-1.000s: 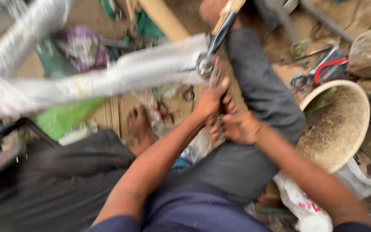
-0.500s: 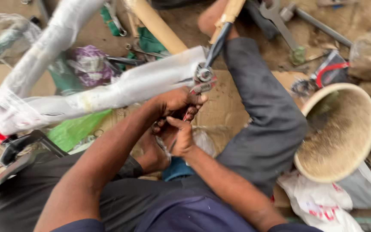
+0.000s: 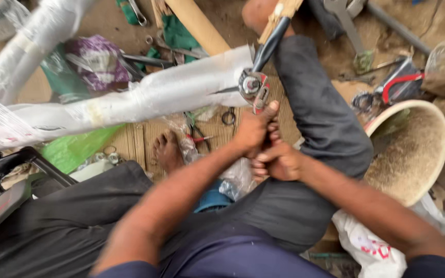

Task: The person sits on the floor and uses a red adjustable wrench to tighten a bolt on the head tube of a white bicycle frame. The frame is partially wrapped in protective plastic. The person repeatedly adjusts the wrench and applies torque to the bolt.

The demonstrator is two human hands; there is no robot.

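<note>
A bicycle frame tube wrapped in white plastic crosses the view. It ends at a shiny metal fitting with a small red-and-grey lever hanging from it. My left hand is curled just below that fitting, thumb tip up against the lever. My right hand is curled too and pressed against the left hand's fingers, over my grey-trousered leg. Whatever lies between the two hands is hidden.
A large beige basin stands at the right, a white bag below it. Red-handled pliers, a ring and my bare foot are on the mat. A wrench, wooden plank and green bag lie around.
A second ago my left hand reached up to the fitting. Since then both hands have stayed pressed together just under it, and the view has shifted slightly.
</note>
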